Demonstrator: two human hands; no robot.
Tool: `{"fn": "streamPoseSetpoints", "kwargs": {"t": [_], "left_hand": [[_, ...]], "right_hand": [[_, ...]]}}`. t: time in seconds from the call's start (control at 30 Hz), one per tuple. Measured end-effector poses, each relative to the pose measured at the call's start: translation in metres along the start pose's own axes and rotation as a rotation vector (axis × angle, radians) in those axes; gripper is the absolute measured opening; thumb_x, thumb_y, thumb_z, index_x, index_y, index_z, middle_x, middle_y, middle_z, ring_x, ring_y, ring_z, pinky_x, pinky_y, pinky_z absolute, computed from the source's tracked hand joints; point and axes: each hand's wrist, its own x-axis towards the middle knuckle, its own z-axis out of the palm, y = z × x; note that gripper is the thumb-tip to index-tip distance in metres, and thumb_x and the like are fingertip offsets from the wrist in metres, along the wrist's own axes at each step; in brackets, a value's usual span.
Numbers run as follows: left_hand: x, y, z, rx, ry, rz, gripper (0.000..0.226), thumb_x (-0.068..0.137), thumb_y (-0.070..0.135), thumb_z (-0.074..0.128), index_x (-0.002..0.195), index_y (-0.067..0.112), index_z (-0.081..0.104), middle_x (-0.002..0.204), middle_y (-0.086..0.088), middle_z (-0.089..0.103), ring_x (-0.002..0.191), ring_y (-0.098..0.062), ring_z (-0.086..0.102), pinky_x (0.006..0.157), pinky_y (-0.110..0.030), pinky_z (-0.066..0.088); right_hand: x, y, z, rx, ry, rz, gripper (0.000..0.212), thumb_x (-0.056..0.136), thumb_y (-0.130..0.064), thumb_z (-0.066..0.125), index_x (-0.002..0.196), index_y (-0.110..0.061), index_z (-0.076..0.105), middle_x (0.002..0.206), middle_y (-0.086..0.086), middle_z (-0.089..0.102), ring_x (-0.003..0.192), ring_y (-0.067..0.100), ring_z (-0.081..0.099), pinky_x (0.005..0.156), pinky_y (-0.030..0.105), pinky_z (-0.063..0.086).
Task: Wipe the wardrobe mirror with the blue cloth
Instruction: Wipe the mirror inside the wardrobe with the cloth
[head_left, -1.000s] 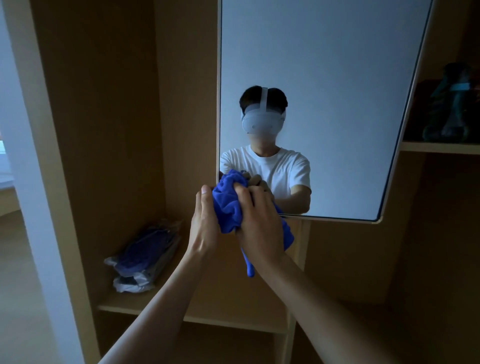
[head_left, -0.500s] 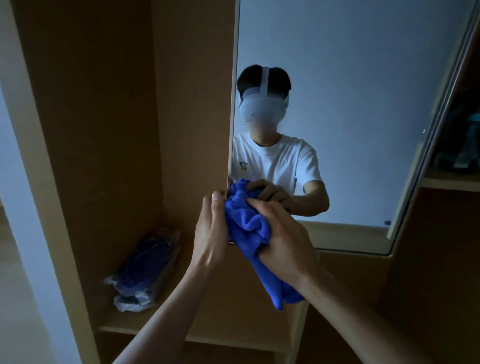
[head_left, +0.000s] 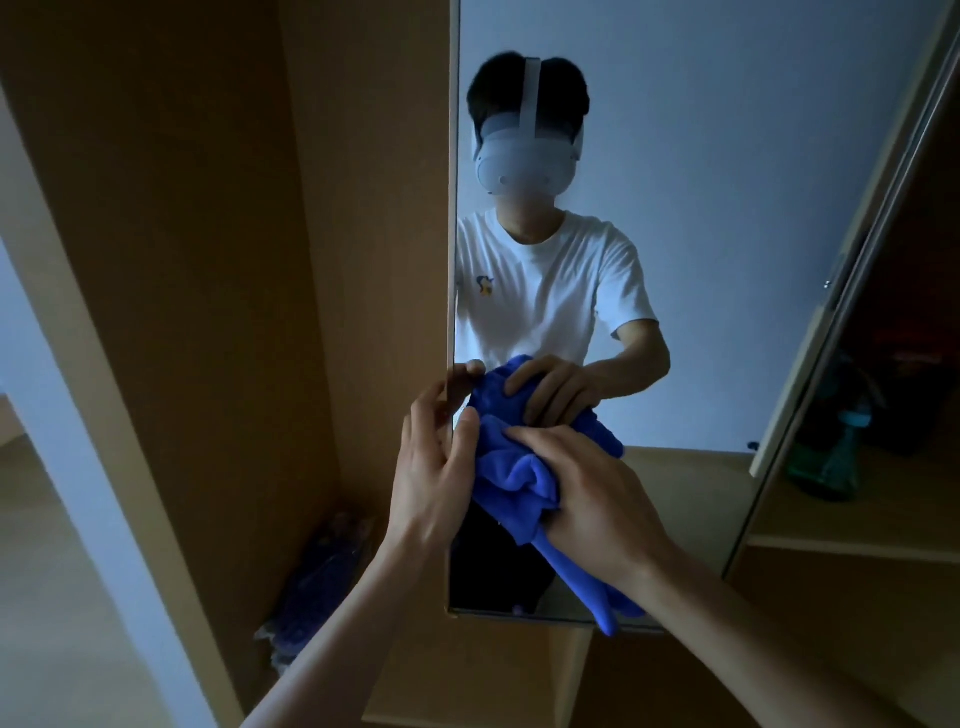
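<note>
The wardrobe mirror (head_left: 727, 218) fills the upper middle and right of the head view, showing a person in a white T-shirt. A crumpled blue cloth (head_left: 511, 480) lies against the glass near the mirror's left edge, with a tail hanging down past the bottom edge. My right hand (head_left: 592, 499) presses on the cloth with fingers spread over it. My left hand (head_left: 434, 467) is at the mirror's left edge, its thumb touching the cloth's left side and its fingers reaching round the edge.
Wooden wardrobe panels (head_left: 218, 260) stand to the left of the mirror. A plastic-wrapped blue bundle (head_left: 317, 587) lies on the lower shelf at the left. On the right, a shelf holds a dark teal bottle (head_left: 831, 441).
The view has moved closer and upward, so the mirror looks larger. Both hands with the cloth now sit against the lower left glass; the left hand's fingers now reach round the mirror's edge.
</note>
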Motion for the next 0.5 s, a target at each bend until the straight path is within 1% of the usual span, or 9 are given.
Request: {"fn": "streamPoseSetpoints", "kwargs": {"t": [0.07,0.13,0.2,0.27,0.37,0.4,0.5], "left_hand": [[0.012,0.035,-0.004,0.062,0.007,-0.010,0.042,0.104,0.041,0.048,0.145,0.033,0.044,0.142,0.009,0.052,0.133,-0.006,0.047,0.109,-0.040,0.045],[0.024,0.069,-0.006,0.092,0.010,-0.025,0.043,0.103,0.044,0.046,0.145,0.035,0.043,0.142,0.008,0.051,0.130,-0.005,0.047,0.103,-0.032,0.043],[0.035,0.102,-0.008,0.101,0.011,-0.040,0.044,0.103,0.047,0.044,0.146,0.036,0.041,0.141,0.008,0.050,0.127,-0.005,0.047,0.097,-0.029,0.040],[0.045,0.132,-0.011,0.109,0.013,-0.037,0.046,0.103,0.049,0.043,0.147,0.037,0.039,0.143,0.009,0.048,0.129,-0.005,0.045,0.097,-0.028,0.039],[0.065,0.175,-0.016,0.130,0.014,-0.015,0.050,0.103,0.050,0.043,0.151,0.037,0.034,0.148,0.007,0.044,0.134,-0.008,0.043,0.102,-0.031,0.038],[0.072,0.188,-0.018,0.139,0.017,-0.011,0.052,0.103,0.051,0.043,0.152,0.036,0.033,0.150,0.006,0.043,0.135,-0.010,0.043,0.103,-0.031,0.038],[0.091,0.220,-0.023,0.171,0.031,0.030,0.056,0.103,0.052,0.043,0.154,0.033,0.031,0.153,0.001,0.041,0.136,-0.013,0.043,0.104,-0.033,0.038]], "right_hand": [[0.017,-0.014,-0.034,-0.003,-0.009,0.002,0.052,0.088,-0.024,0.067,0.138,-0.026,0.051,0.120,-0.012,0.058,0.109,0.008,0.057,0.084,0.033,0.052],[0.036,-0.028,-0.067,-0.002,-0.028,-0.002,0.053,0.086,-0.022,0.067,0.137,-0.025,0.051,0.119,-0.011,0.057,0.108,0.009,0.056,0.084,0.031,0.051],[0.054,-0.040,-0.101,0.001,-0.042,-0.014,0.050,0.084,-0.020,0.067,0.133,-0.022,0.054,0.117,-0.009,0.056,0.106,0.009,0.055,0.083,0.028,0.050],[0.069,-0.049,-0.132,-0.014,-0.035,-0.026,0.048,0.083,-0.018,0.068,0.129,-0.024,0.055,0.112,-0.011,0.056,0.104,0.008,0.055,0.082,0.027,0.049],[0.091,-0.060,-0.173,-0.031,-0.025,-0.043,0.043,0.081,-0.016,0.066,0.123,-0.024,0.057,0.104,-0.011,0.056,0.098,0.007,0.055,0.079,0.034,0.051],[0.099,-0.063,-0.186,-0.039,-0.021,-0.061,0.044,0.080,-0.015,0.065,0.123,-0.022,0.056,0.105,-0.010,0.057,0.098,0.008,0.055,0.078,0.036,0.052],[0.119,-0.068,-0.215,-0.108,0.007,-0.128,0.060,0.079,-0.009,0.067,0.136,-0.016,0.050,0.118,-0.004,0.057,0.111,0.015,0.054,0.084,0.036,0.053]]}}
